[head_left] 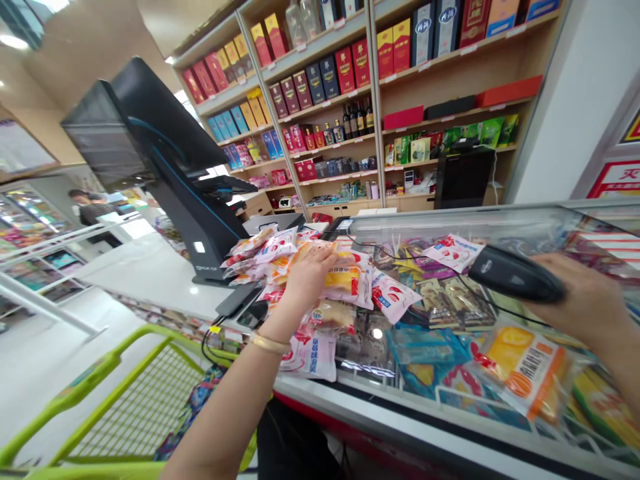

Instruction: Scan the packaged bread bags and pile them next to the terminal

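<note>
My left hand (310, 270), with a gold bangle on its wrist, lies palm down on a heap of wrapped snack packets. Its fingers stretch over the packets, and their tips are partly hidden. An orange-and-white bread packet (343, 283) sits beside these fingers. In my right hand (575, 293), blurred at the right, is a black barcode scanner (517, 275) pointing left. At the scanner's front end lies a pink-and-white packet (453, 252). Another pink packet (393, 295) rests between the heap and the scanner. Below the scanner lies an orange bread packet (525, 370).
Under the packets is a glass-topped freezer (360, 393) with bagged goods inside. A black checkout terminal (175, 180) stands at the left on a white counter (135, 267). A green shopping cart (135, 400) is at lower left. Shelves (325, 100) of boxes stand behind; a person (97, 213) is far left.
</note>
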Demonstrator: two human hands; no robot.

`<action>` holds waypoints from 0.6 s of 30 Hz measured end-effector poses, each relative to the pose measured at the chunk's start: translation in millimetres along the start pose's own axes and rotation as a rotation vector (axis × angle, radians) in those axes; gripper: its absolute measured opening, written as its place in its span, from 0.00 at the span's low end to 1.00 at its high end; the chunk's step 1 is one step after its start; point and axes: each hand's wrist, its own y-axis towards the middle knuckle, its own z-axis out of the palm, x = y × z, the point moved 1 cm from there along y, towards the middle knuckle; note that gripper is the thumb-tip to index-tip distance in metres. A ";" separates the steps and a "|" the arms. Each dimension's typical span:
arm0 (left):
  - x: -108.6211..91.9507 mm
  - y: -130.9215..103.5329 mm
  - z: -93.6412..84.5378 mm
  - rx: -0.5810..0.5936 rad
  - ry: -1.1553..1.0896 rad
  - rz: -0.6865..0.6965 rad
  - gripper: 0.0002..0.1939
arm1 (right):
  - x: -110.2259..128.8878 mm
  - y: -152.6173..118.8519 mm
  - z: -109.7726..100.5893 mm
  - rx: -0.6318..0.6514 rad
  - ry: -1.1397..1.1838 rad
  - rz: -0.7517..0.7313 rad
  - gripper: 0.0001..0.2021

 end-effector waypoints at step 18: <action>-130.4 -19.0 28.4 -0.083 -0.419 0.241 0.30 | -17.9 4.5 -4.1 -0.036 -0.049 0.169 0.14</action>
